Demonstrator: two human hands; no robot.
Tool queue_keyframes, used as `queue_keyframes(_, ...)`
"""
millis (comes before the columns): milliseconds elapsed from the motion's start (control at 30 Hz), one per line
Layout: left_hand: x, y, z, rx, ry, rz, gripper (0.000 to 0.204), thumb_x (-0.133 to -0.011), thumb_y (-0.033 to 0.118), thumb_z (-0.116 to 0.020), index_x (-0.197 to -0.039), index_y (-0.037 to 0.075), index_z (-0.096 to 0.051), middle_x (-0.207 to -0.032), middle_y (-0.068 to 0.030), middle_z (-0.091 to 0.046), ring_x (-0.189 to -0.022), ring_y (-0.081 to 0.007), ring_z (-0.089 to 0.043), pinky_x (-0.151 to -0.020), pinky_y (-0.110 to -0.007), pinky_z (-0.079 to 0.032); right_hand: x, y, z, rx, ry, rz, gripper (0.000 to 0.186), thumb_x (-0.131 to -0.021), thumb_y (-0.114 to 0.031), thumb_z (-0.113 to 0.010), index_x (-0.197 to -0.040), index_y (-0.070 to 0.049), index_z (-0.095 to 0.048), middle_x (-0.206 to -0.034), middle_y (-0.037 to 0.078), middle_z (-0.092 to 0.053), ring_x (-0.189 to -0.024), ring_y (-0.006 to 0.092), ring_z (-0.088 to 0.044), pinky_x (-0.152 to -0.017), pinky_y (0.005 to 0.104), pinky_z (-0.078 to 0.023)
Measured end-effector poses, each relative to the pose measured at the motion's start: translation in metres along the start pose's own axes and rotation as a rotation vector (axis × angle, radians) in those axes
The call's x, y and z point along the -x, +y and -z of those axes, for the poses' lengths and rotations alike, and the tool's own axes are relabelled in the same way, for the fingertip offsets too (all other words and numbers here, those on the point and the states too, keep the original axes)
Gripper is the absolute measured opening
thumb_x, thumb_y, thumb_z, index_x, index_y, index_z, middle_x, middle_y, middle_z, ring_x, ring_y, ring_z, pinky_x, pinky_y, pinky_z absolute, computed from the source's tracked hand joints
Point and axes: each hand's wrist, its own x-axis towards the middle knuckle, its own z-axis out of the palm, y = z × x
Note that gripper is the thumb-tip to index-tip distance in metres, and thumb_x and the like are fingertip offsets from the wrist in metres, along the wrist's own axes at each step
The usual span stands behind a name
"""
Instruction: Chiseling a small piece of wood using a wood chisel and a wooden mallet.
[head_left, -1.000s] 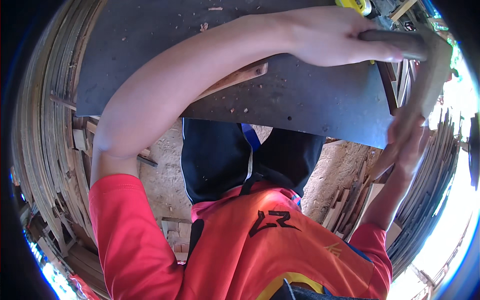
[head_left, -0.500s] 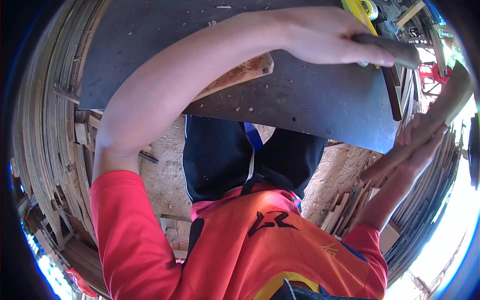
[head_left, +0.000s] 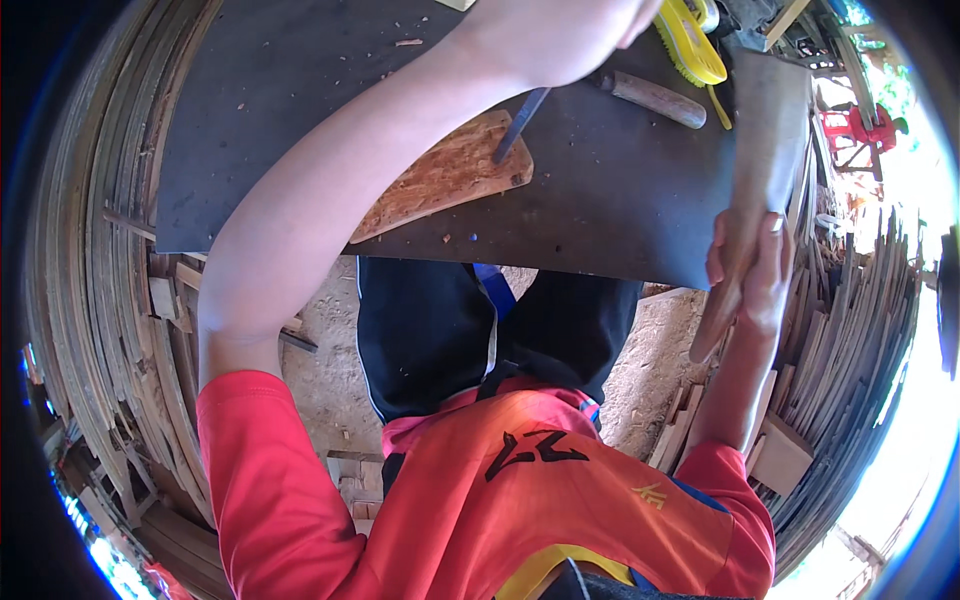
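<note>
My right hand [head_left: 752, 265] grips a long, tapered piece of wood [head_left: 765, 140] near its narrow end, thumb and fingers on opposite sides. The wood stands off the table's right edge, its broad end pointing away from me. My left hand [head_left: 570, 35] is at the top of the view, its fingers mostly cut off or hidden. Beside it on the table lies a tool with a round wooden handle [head_left: 655, 98], its other end hidden under the hand. A narrow metal strip [head_left: 520, 125] slants from below that hand onto a reddish-brown wooden board [head_left: 450, 170].
The dark tabletop [head_left: 600, 210] carries wood chips. A yellow brush [head_left: 690, 40] lies at its far right. Stacked wooden strips stand at the left [head_left: 90, 250] and right [head_left: 850, 350]. A red plastic object [head_left: 865, 130] is beyond, at the right.
My left hand has let go of the round wooden handle and moved left and away. My right hand has swung the tapered wood inward, turning it more upright in view.
</note>
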Motion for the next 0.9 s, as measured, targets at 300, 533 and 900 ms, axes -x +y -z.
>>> queue_keyframes(300, 0.007, -0.003, -0.007, 0.198, -0.132, 0.130, 0.056, -0.112, 0.051, -0.028, -0.080, 0.013, -0.052, -0.052, 0.0031, -0.040, -0.039, -0.0072, -0.035, -0.039, -0.023, -0.033, 0.006, 0.020, -0.006, -0.139, -0.086, -0.083, 0.058, -0.108, -0.051, -0.043, -0.119, 0.005, -0.051, -0.078, 0.015, -0.060, -0.047, 0.0160, -0.055, -0.042, 0.0270, -0.043)
queue_keyframes(533, 0.008, -0.006, -0.014, 0.131, -0.240, 0.073, 0.051, -0.113, 0.049, -0.030, -0.093, 0.008, -0.053, -0.057, 0.0035, -0.042, -0.042, -0.0038, -0.037, -0.040, -0.021, -0.034, 0.003, 0.008, 0.021, 0.040, 0.025, 0.077, 0.063, -0.110, -0.054, -0.033, -0.120, 0.005, -0.052, -0.076, 0.012, -0.061, -0.047, 0.0174, -0.055, -0.041, 0.0286, -0.042)
queue_keyframes(900, 0.012, -0.012, -0.036, -0.117, -0.277, 0.207, 0.059, -0.107, 0.055, -0.047, -0.114, 0.000, -0.069, -0.069, -0.0008, -0.052, -0.068, -0.0088, -0.052, -0.061, -0.031, -0.043, 0.006, -0.049, 0.049, -0.109, 0.346, 0.233, 0.064, -0.106, -0.060, -0.042, -0.109, 0.002, -0.058, -0.059, 0.007, -0.055, -0.046, 0.0162, -0.056, -0.041, 0.0261, -0.043)
